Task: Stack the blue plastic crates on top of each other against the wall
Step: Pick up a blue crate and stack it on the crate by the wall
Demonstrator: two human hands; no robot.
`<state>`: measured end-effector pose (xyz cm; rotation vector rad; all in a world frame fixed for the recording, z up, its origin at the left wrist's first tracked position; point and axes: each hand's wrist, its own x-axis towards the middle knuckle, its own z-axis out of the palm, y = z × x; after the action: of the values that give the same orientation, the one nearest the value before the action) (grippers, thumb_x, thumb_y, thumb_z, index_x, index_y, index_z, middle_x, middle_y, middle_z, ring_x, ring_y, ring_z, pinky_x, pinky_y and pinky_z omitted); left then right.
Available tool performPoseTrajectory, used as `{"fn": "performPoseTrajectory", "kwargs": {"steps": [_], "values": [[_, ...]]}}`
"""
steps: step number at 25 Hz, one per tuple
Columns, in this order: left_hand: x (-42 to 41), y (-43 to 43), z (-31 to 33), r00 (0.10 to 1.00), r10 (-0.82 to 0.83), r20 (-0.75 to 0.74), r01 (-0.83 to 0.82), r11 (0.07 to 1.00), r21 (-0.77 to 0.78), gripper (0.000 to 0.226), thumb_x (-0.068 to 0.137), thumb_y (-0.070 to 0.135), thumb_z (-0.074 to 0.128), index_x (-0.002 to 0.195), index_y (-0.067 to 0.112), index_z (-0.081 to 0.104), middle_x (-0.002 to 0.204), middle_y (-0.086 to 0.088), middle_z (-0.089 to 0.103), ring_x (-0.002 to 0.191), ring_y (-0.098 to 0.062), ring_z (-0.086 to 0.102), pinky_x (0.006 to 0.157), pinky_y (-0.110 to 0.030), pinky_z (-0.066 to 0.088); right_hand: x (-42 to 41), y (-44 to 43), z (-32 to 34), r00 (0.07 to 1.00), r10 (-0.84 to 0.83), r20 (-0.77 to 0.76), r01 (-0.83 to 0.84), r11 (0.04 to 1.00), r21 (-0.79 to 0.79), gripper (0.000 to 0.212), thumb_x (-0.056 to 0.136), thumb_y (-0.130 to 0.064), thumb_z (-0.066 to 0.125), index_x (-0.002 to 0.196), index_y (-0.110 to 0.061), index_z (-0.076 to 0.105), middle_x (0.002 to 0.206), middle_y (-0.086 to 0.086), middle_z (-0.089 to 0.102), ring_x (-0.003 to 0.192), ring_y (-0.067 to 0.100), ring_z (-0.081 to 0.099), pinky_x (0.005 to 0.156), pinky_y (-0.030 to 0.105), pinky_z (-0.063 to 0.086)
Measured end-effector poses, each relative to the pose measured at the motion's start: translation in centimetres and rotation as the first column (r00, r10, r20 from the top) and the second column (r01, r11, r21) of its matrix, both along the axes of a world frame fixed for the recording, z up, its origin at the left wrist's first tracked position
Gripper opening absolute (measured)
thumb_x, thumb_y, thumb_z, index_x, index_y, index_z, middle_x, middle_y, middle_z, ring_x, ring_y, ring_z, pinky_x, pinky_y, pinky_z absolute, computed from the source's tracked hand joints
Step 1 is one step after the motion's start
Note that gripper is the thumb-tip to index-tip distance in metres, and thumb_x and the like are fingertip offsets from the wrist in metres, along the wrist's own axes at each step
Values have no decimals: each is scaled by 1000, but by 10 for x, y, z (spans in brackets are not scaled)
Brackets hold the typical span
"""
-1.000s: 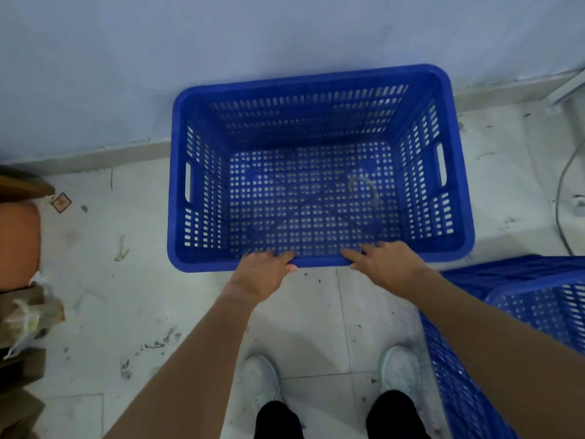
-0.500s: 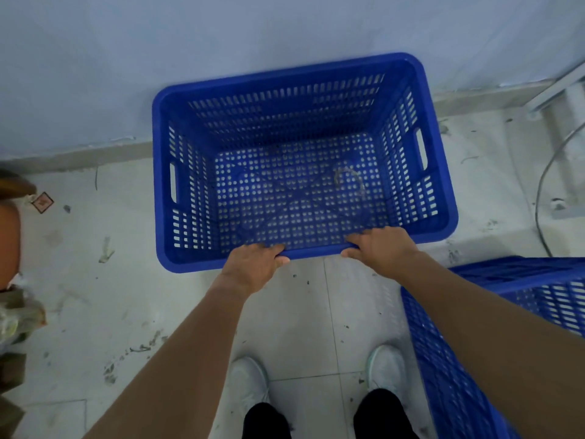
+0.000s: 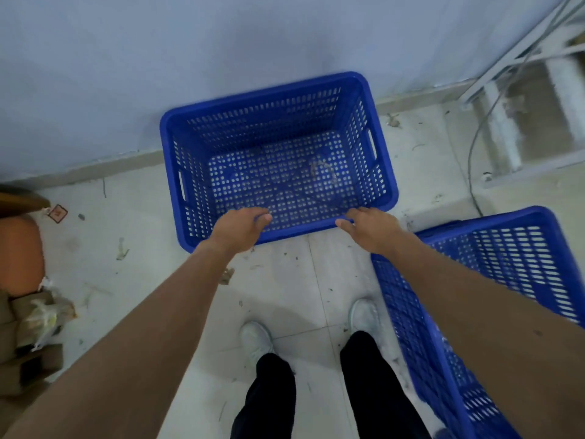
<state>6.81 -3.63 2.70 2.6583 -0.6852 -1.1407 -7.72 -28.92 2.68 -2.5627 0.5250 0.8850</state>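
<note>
While its far side sits against the wall (image 3: 158, 58), the blue crate (image 3: 278, 128) rests on the floor (image 3: 316, 280); a second crate (image 3: 493, 280) stands near right; left hand (image 3: 237, 229) and right hand (image 3: 370, 229) clasp the first's near rim.

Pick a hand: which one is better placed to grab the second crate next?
Right. The right hand rests on the near rim of the crate by the wall, directly beside the second crate, which sits under that forearm. The left hand is farther away, across the body, so it would probably follow.
</note>
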Motion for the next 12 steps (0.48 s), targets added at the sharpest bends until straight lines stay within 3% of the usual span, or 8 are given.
{"fn": "performPoseTrajectory", "kwargs": {"steps": [3,6,12], "values": [[-12,-12,75,997,33,-64,-40,994,-106,48,104,44,32,147,25,43,151,-3,48,134,-28,47,110,-40,34,-20,8,66,997,-65,40,65,998,13,54,102,-51,31,142,-15,40,134,15,56,120,34,54,93,44,44],[-39,-45,150,990,4,-144,-38,972,-230,50,102,45,39,149,30,39,144,-7,55,130,-28,51,109,-38,35,-53,4,131,977,-199,78,200,980,-3,58,102,-51,29,151,-20,27,140,14,54,123,35,54,95,44,44],[-110,-114,244,970,-199,-140,164,959,-232,53,101,49,32,125,10,58,131,-12,61,117,-31,55,101,-41,41,-145,-6,228,918,-367,151,376,926,-35,48,104,-41,33,143,-15,41,134,15,58,118,36,57,96,44,46]]}}
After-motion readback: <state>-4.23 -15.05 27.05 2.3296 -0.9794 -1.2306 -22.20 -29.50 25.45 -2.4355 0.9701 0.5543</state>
